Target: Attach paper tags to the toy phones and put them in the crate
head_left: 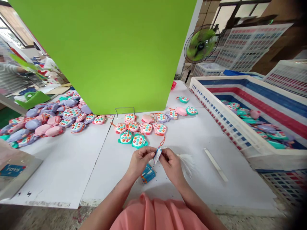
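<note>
My left hand [141, 161] and my right hand [171, 166] pinch a small white-and-blue card tag [157, 155] between them, above the white tabletop [107, 179]. A blue printed card [148, 173] lies just below my left hand. To the right of my right hand is a bundle of thin white plastic strands [187, 163]. Just beyond my hands sit a teal toy telephone with colored buttons [138, 141] and several pink ones, their red cords trailing. The tag's string or fastener is hidden by my fingers.
A large heap of pink and purple toys [48, 123] lies at the left. A white crate [249, 111] holding more toys stands to the right. A green board [103, 48] rises behind the table. A fan [201, 44] and stacked crates stand beyond, and a co-worker [9, 76] stands far left.
</note>
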Demonstrator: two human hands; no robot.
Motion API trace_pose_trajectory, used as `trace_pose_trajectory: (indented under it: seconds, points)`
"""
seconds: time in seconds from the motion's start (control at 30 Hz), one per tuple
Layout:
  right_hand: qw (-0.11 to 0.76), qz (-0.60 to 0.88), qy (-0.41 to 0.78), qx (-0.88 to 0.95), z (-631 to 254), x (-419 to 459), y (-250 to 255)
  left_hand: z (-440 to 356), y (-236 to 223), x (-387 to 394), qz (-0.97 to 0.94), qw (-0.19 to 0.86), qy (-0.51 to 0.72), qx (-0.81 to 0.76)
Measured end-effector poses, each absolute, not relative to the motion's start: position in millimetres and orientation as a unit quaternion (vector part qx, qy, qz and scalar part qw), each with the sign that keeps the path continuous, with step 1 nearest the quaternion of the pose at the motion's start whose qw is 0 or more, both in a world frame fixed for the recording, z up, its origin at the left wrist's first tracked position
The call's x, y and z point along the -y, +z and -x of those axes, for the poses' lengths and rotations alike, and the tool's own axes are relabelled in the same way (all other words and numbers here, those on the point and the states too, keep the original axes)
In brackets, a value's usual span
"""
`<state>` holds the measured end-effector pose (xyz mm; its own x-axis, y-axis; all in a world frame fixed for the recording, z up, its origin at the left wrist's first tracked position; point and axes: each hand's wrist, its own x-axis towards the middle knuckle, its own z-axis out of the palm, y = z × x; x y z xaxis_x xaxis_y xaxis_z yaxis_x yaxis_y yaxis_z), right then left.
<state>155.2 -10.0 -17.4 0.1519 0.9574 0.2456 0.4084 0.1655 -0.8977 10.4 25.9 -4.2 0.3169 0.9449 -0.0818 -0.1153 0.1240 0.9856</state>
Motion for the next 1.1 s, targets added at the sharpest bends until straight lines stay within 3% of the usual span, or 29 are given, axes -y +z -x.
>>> trace_pose_trajectory:
  seconds: [0.17,0.37,0.5,0.73,0.8,0.97,1.1]
  points:
    - [0.522,0.539,0.399,0.527,-151.9,15.6,-16.0,-11.3,-5.6,-26.4,-0.531,0.611,0.431,-0.399]
    - [0.483,0.458,0.607,0.434,-156.1,16.0,-24.1,3.9,13.7,-24.7,-0.756,0.445,0.335,-0.343]
    - [0.426,0.448,0.574,0.537,-162.5,16.2,-17.0,11.2,25.3,-23.4,-0.824,0.383,0.275,-0.316]
    - [0.433,0.484,0.521,0.554,-176.2,17.7,-17.8,2.2,13.2,-41.5,-0.777,0.435,0.292,-0.349]
    - [0.439,0.506,0.51,0.538,-182.6,17.8,-22.4,-6.6,1.1,-59.9,-0.801,0.364,0.275,-0.389]
    - [0.453,0.544,0.487,0.511,-199.6,21.9,-35.1,-37.8,-28.7,-115.5,-0.846,0.027,0.18,-0.501]
    - [0.469,0.551,0.485,0.492,-209.4,27.2,-41.4,-60.6,-43.9,-142.4,-0.851,-0.002,0.176,-0.494]
